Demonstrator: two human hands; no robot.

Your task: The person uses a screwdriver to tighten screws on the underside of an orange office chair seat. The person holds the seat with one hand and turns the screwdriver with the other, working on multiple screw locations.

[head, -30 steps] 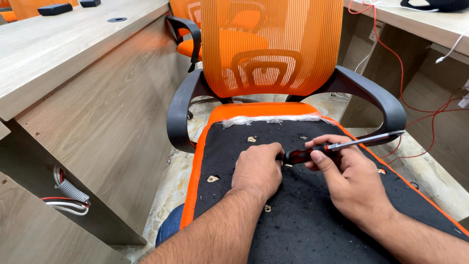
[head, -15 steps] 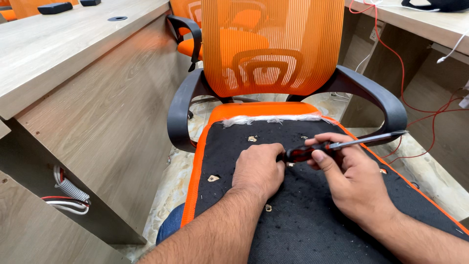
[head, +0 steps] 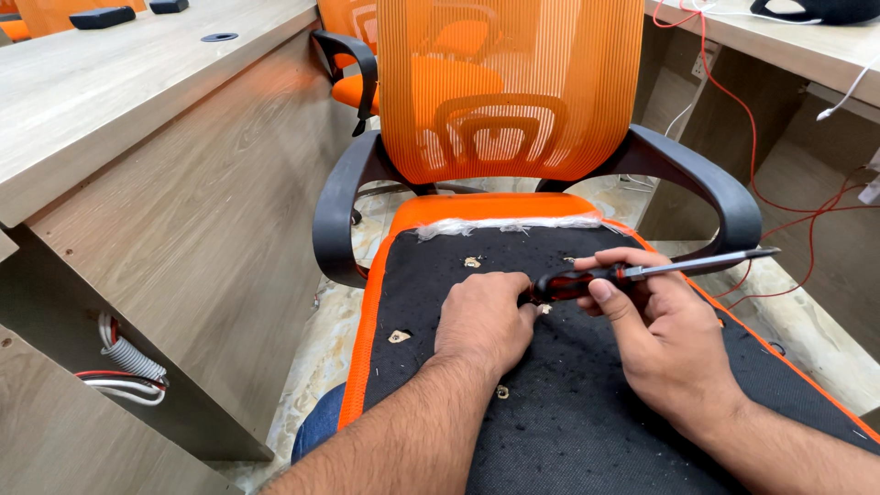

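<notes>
My right hand (head: 674, 335) grips the screwdriver (head: 642, 272), light, stiff, by its handle; left hand (head: 484, 321), at 9 o'clock, rests closed on the soft seat (head: 587, 431).

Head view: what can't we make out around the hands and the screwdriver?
- Left hand: the curled fist hides whatever it presses or pinches on the black fabric.
- Screwdriver: the right hand covers part of the handle; tip type too small to tell.
- Small pale fittings: too small to identify.
- Chair: base below the seat hidden; backrest top cut off by the frame edge.
</notes>
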